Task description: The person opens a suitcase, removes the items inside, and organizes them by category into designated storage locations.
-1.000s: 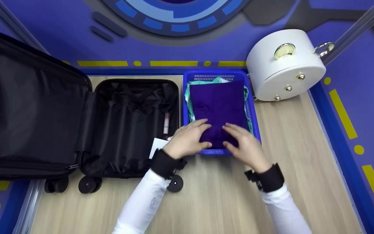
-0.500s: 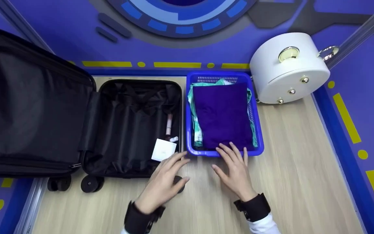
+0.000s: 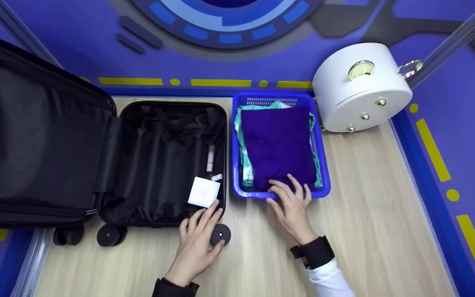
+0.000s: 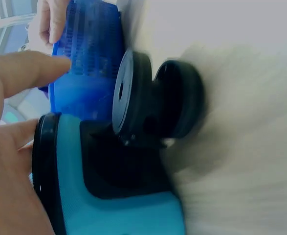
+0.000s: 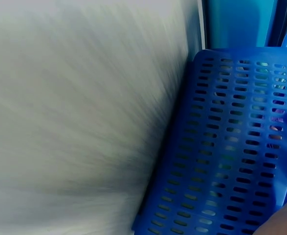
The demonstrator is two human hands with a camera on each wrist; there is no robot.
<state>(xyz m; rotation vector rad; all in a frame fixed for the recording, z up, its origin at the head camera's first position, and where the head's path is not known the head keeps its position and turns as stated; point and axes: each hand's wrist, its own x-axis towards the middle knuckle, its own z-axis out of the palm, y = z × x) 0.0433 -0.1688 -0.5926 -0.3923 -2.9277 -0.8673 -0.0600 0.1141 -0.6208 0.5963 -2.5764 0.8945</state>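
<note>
My left hand [image 3: 198, 243] reaches over the near right corner of an open black suitcase [image 3: 151, 185], fingers extended across its rim. The fingertips come right to the edge of a flat white square box [image 3: 203, 192] inside. In the left wrist view the thumb [image 4: 35, 71] stands apart, outside the teal shell [image 4: 123, 215]. My right hand [image 3: 293, 206] lies over the front rim of a blue plastic basket [image 3: 324, 181], fingers loosely bent above a folded dark purple cloth [image 3: 278, 144]. Under that cloth, green-and-white fabric [image 3: 248, 173] shows at the sides.
A slim pinkish tube [image 3: 210, 159] and a small white piece [image 3: 217, 177] lie in the suitcase near the box. Behind the basket's right side stands a round white case [image 3: 361, 86] with metal feet. A suitcase wheel [image 3: 220, 234] sticks out beside my left hand.
Both hands have drawn back from the purple cloth, which stays in the basket. My left hand has moved left to the suitcase corner; my right has come back to the basket's front rim.
</note>
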